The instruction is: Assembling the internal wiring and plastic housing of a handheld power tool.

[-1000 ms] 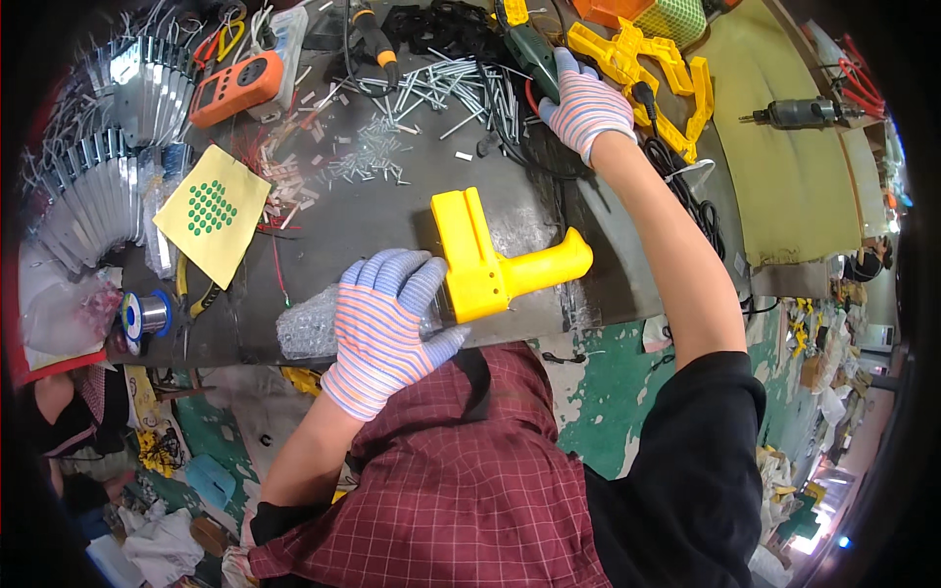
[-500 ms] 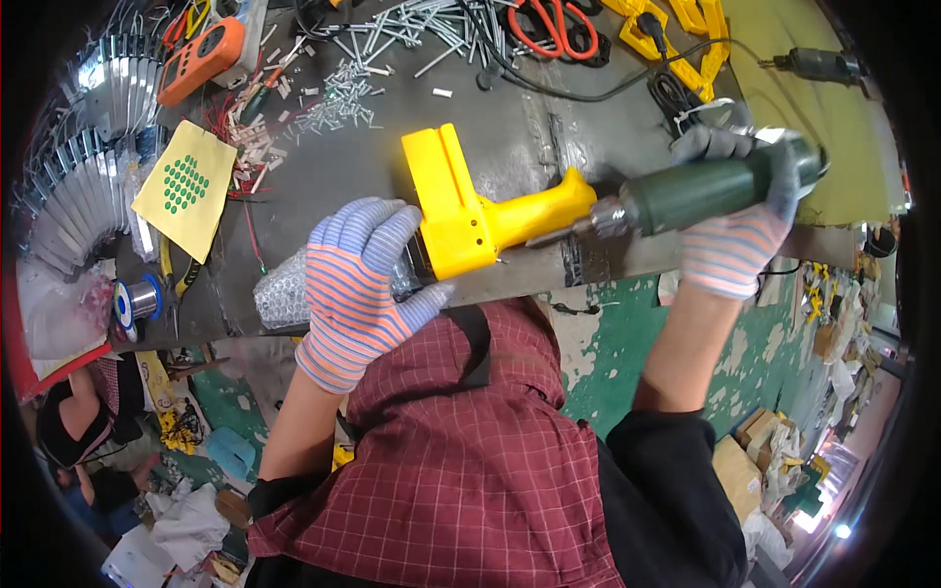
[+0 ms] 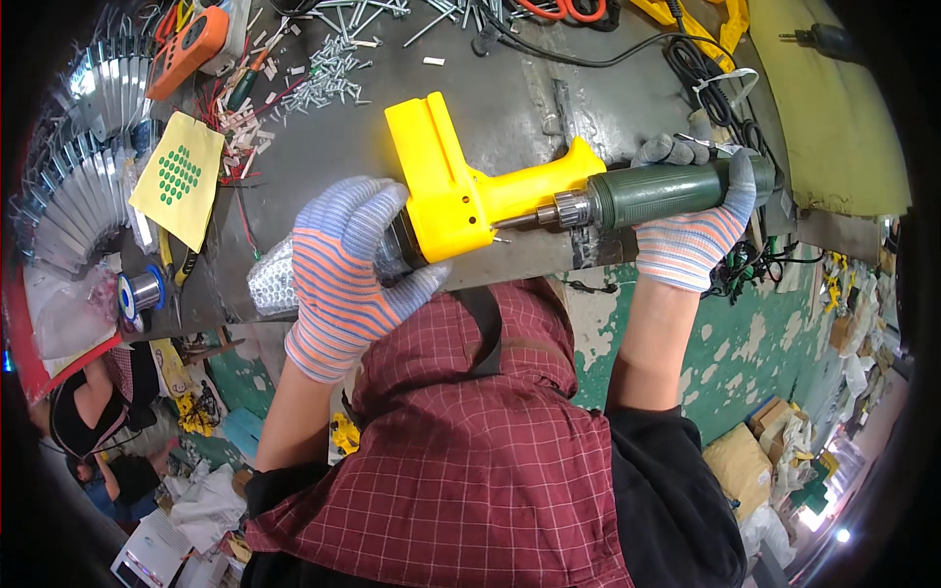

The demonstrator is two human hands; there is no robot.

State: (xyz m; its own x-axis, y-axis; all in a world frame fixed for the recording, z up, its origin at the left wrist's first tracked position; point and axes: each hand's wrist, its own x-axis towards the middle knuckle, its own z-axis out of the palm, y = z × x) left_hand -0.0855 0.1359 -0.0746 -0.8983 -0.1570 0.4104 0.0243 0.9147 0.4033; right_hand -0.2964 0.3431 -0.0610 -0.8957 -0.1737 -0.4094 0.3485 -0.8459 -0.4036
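My left hand (image 3: 338, 269), in a striped knit glove, is closed around the left end of a yellow plastic tool housing (image 3: 441, 186). A dark part shows between my palm and the housing, mostly covered by the fingers. The housing's handle points right. In my gloved right hand (image 3: 696, 230) I grip a dark green electric screwdriver (image 3: 652, 193) lying nearly level. Its chuck and bit (image 3: 564, 211) point left, with the tip at the housing's lower right edge. A small screw (image 3: 502, 239) sticks out just below the tip. Bubble wrap (image 3: 272, 279) sits beside my left wrist.
Loose screws (image 3: 328, 78) and white connectors lie at the back left, near an orange meter (image 3: 186, 51). A yellow card (image 3: 176, 181), a solder spool (image 3: 142, 292) and pliers (image 3: 179, 284) are at left. Black cables (image 3: 701, 69) run along the back right. Another person (image 3: 103, 421) is at lower left.
The screwdriver has moved left, and its bit tip has come to the housing's edge by the screw. My left hand keeps its hold on the housing. The whole view has shifted slightly.
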